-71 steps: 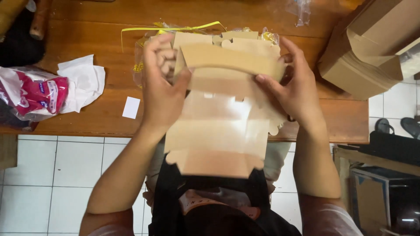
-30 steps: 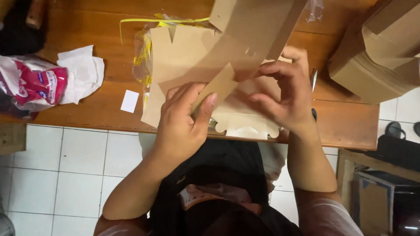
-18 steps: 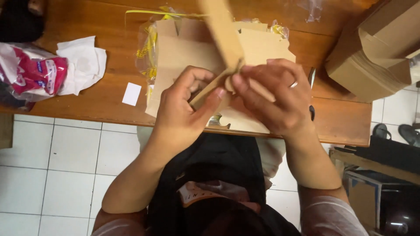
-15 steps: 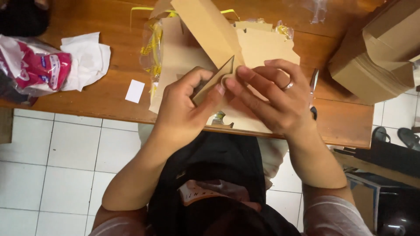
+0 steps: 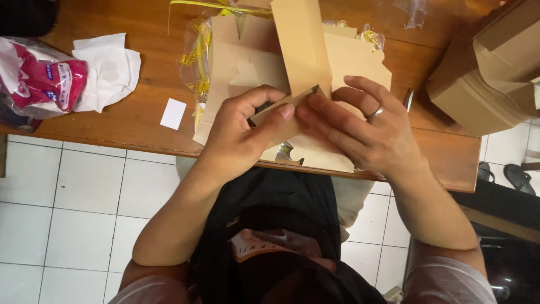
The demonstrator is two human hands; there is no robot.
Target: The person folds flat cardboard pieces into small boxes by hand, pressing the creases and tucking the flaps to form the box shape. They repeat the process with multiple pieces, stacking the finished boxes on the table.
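Both hands, left [image 5: 239, 135] and right [image 5: 360, 132], pinched shut on a cardboard flap [image 5: 281, 107] to crease it, stack [image 5: 225, 67] at 12 o'clock on the table [image 5: 140, 124].

Bright, even overhead light; soft shadows; sharp focus; mild glare on plastic wrap [image 5: 194, 56].

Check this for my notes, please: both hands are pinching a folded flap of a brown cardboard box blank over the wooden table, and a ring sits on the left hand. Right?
Not quite: the ring is on the right hand, not the left hand. The head view shows it. The rest holds: both hands pinch a folded flap of the brown cardboard box blank over the wooden table.
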